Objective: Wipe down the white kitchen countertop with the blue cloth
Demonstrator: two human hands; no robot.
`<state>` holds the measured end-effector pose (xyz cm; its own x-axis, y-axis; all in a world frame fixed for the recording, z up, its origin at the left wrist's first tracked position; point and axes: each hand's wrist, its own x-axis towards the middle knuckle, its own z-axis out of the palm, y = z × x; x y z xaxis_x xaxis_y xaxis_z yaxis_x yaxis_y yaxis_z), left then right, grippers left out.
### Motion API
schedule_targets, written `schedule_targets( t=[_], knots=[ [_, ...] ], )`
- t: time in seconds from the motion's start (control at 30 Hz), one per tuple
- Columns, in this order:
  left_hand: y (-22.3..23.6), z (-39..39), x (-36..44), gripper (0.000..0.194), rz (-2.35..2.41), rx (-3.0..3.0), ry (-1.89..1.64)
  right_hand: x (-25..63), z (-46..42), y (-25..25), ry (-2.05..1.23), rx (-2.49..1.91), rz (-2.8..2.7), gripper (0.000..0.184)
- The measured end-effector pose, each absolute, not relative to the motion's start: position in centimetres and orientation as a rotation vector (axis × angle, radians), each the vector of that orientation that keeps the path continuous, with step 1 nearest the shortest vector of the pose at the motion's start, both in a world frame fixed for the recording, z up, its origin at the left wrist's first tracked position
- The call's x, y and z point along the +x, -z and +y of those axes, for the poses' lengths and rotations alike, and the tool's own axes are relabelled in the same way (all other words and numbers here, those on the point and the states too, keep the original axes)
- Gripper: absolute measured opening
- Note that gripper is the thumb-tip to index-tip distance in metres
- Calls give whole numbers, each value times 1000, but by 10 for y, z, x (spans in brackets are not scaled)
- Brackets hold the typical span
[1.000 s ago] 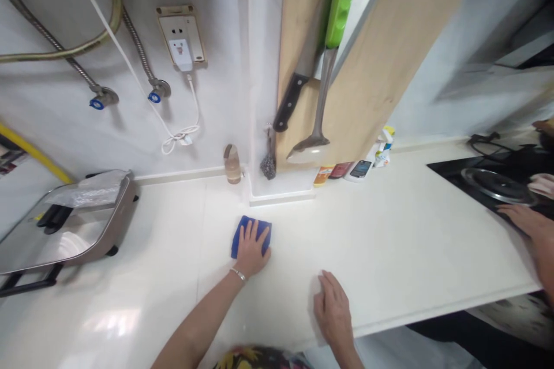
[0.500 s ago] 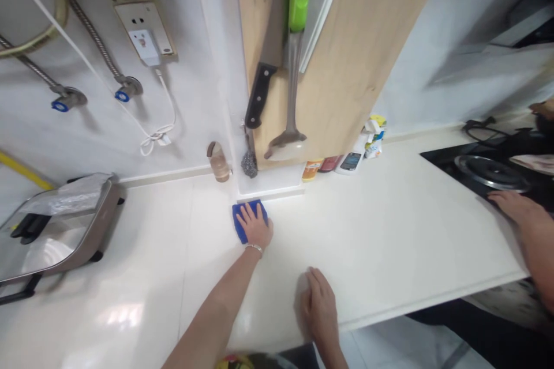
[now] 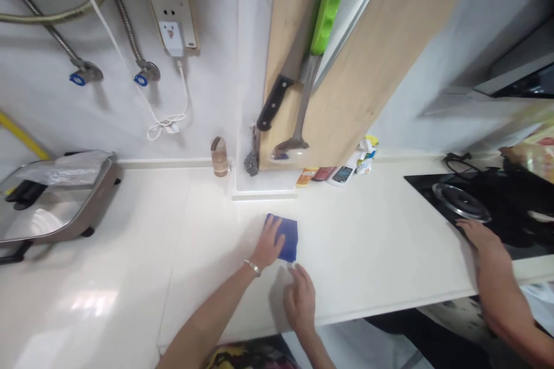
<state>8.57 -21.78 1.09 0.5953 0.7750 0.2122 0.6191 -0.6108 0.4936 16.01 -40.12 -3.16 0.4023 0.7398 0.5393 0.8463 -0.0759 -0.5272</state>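
A blue cloth (image 3: 289, 237) lies on the white countertop (image 3: 346, 242), in front of the wall ledge. At its left edge is my left hand (image 3: 267, 247), wearing a bracelet, with thumb and fingers closed on the cloth. My right hand (image 3: 300, 298) is at the cloth's lower corner, fingers curled and fingertips pinched at that corner; the exact contact is small and partly hidden. Another person's hand (image 3: 478, 233) rests by the near left edge of the black cooktop (image 3: 415, 187), at the right.
An electric pan (image 3: 86, 207) with a glass lid stands at the left. A brown bottle (image 3: 220, 158) is against the wall. A knife (image 3: 274, 102) and a green-handled ladle (image 3: 326, 17) hang before a wooden board (image 3: 346, 115). Cleaning bottles (image 3: 341, 174) stand behind.
The blue cloth and my left hand have moved right and nearer to me, away from the ledge. My left hand, earlier spread flat, now grips its edge. My right hand has come to its corner.
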Motion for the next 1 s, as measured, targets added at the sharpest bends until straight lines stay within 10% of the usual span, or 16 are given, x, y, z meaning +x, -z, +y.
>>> schedule_targets(
  t=[0.4, 1.0],
  knots=[
    [-14, -199, -171, 59, 2302, 1995, -452, 169, -249, 10, 144, -2158, -1581, 50],
    [-18, -209, -175, 60, 2394, 2068, -414, 307, -229, 27, 225, -2163, -1878, 53]
  ],
)
